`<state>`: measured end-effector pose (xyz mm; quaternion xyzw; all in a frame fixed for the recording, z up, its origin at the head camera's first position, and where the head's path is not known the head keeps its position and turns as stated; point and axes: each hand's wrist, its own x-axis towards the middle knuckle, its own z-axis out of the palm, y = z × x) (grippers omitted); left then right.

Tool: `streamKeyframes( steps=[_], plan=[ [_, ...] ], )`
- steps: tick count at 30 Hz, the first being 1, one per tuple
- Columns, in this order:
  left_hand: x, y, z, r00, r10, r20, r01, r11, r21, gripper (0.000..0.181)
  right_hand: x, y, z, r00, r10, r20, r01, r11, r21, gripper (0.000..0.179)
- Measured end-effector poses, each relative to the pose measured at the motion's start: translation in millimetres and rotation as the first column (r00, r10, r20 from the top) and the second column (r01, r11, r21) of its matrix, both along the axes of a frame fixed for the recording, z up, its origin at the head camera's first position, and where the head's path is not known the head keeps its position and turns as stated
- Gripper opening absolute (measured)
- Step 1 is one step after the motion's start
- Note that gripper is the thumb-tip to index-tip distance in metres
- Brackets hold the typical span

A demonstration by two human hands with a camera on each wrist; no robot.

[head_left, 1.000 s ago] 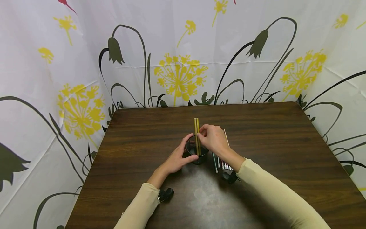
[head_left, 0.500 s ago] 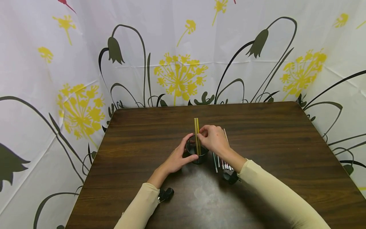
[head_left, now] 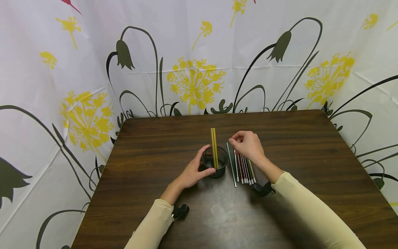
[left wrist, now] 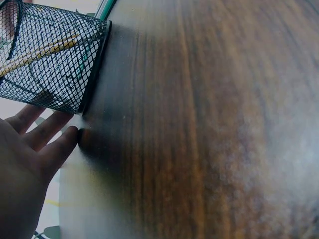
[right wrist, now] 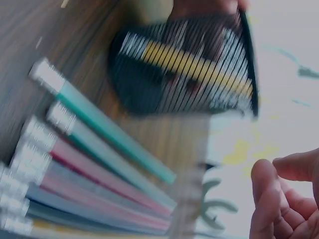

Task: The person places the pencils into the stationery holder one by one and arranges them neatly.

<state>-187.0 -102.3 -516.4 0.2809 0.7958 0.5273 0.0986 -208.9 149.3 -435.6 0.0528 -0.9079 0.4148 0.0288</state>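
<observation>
My left hand (head_left: 191,174) grips a black mesh pencil cup (head_left: 218,175), thumb at its near side and fingers round the left. Several fingers lie under the cup's mesh wall (left wrist: 50,59) in the left wrist view. Yellow pencils (head_left: 214,145) stand upright together inside the cup. My right hand (head_left: 248,147) hovers right of the cup, above the far ends of a row of pencils (head_left: 245,171); its fingers are curled, with thumb and fingertip together and nothing seen between them. A green pencil (right wrist: 107,124) lies closest to the cup.
The pencils on the table have silver ferrules and white eraser ends (right wrist: 47,74) toward me. Brown wood-grain table (head_left: 149,148) extends around, backed by a white flowered curtain (head_left: 192,41). Black wrist cameras (head_left: 180,211) sit below both hands.
My right hand has let go of a yellow pencil in the cup and moved right, over the pencil row, uncovering more of it. The left hand and cup stay in place.
</observation>
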Motion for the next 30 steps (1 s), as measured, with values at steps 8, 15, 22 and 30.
streamKeyframes(
  steps=[8, 15, 22, 30],
  plan=[
    [1.0, -0.5, 1.5, 1.000, 0.004, 0.001, -0.004, 1.000, -0.007, 0.084, -11.0, 46, -33.3, 0.981, -0.138, 0.138, 0.115, 0.981, 0.159, 0.019],
    [0.4, 0.6, 0.7, 1.000, 0.000, -0.001, 0.000, 1.000, -0.009, 0.084, -10.9, 69, -57.2, 0.945, -0.123, 0.302, 0.064, 0.979, 0.196, 0.028],
    [-0.2, 0.0, 1.2, 1.000, -0.001, 0.004, 0.001, 1.000, -0.015, 0.086, -13.7, 74, -64.6, 0.934, -0.106, 0.342, 0.052, 0.985, 0.166, 0.027],
    [-0.9, -1.0, -0.5, 1.000, -0.007, -0.001, 0.007, 1.000, -0.014, 0.084, -14.3, 69, -56.9, 0.933, -0.093, 0.347, -0.001, 0.965, 0.261, 0.022]
  ],
)
